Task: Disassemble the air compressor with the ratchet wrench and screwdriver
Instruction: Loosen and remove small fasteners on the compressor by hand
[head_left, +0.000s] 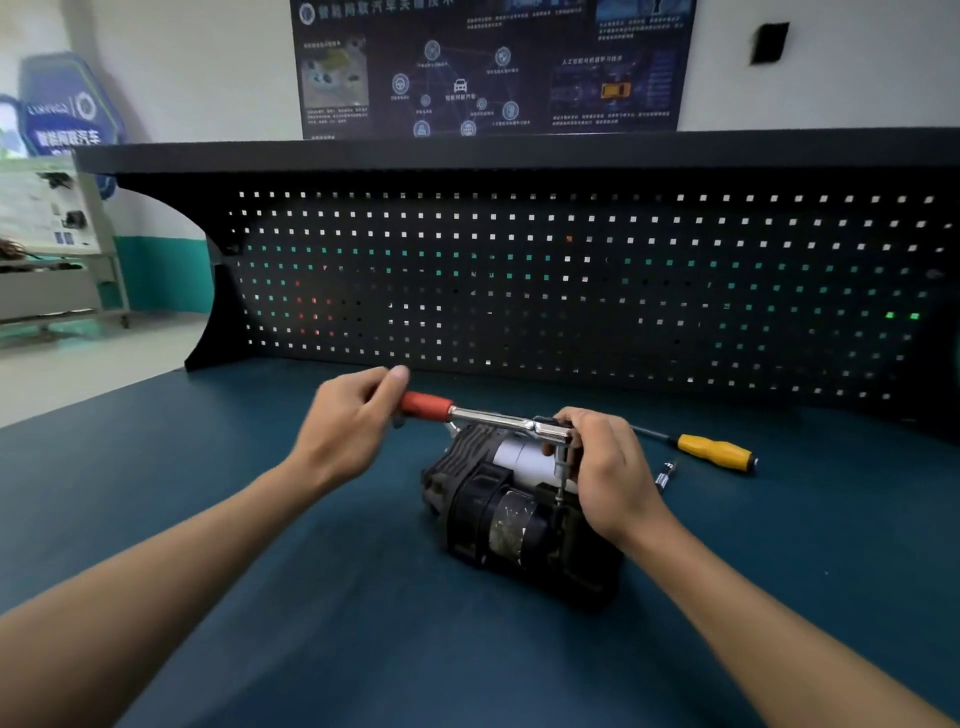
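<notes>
Two hands on the ratchet wrench (493, 415), over the air compressor (514, 509).

The left hand (345, 421) grips the wrench's red handle. The steel shank runs right across the compressor, which sits mid-counter (260, 519). The right hand (608, 467) curls round the wrench head, steadying the socket on a top fastener. The compressor looks heavy and rigid and should stay put under torque; its ribbed black casing offers the surest hold. The screwdriver (714, 451) lies untouched at the right.

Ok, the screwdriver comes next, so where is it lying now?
In the head view the yellow-handled screwdriver lies on the blue benchtop at the right, just beyond the right hand and the air compressor, untouched.
</notes>
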